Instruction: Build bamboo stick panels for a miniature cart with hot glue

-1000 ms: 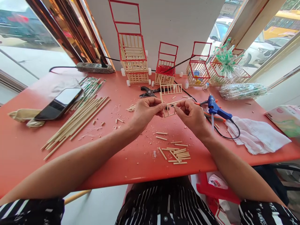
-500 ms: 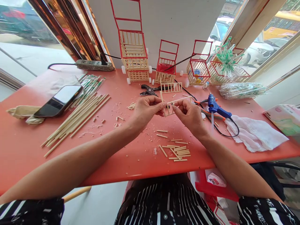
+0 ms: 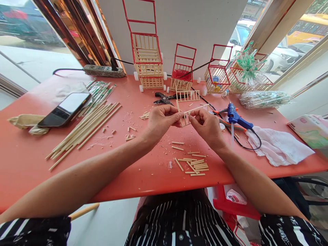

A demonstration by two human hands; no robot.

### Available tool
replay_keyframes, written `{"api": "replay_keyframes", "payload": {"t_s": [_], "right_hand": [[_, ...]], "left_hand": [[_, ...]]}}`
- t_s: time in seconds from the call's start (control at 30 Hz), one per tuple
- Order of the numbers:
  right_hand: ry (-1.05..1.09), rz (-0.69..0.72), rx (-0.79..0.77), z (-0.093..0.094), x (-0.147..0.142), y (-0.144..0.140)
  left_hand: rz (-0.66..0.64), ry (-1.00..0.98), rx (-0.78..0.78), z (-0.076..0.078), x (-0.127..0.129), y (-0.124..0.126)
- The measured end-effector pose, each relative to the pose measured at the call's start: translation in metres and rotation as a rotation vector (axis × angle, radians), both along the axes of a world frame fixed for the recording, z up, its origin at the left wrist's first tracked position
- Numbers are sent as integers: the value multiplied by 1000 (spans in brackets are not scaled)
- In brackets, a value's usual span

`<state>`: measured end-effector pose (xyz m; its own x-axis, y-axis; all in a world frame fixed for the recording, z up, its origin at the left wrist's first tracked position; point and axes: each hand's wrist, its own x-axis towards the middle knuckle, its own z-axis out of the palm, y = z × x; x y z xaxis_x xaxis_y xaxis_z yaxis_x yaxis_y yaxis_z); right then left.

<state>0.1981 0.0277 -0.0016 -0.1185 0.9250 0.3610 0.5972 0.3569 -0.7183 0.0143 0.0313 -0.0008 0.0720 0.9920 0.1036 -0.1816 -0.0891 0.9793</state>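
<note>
A little wooden stick frame (image 3: 196, 109) is up in both hands, over the red table (image 3: 146, 174). The left hand (image 3: 164, 120) pinches one end. The right hand (image 3: 207, 125) pinches it farther along; I can't tell if a tiny rung hides there. This looks like the rung-sticking step, so the next move seems to need still, straight holding. Nearer than the grip lie short sticks (image 3: 200, 165); past it, a ladder piece (image 3: 188, 96); to its right, a blue glue gun (image 3: 237, 118).

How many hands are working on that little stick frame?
2. The left hand grips one end of the frame, and the right hand pinches farther along it. Neither is hidden, though some fingers are.
</note>
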Motion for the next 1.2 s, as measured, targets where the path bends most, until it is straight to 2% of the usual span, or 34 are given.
{"api": "replay_keyframes", "payload": {"t_s": [1.2], "right_hand": [[81,57,29,-3,-3,4]], "left_hand": [[23,-25,22,3,5,-9]]}}
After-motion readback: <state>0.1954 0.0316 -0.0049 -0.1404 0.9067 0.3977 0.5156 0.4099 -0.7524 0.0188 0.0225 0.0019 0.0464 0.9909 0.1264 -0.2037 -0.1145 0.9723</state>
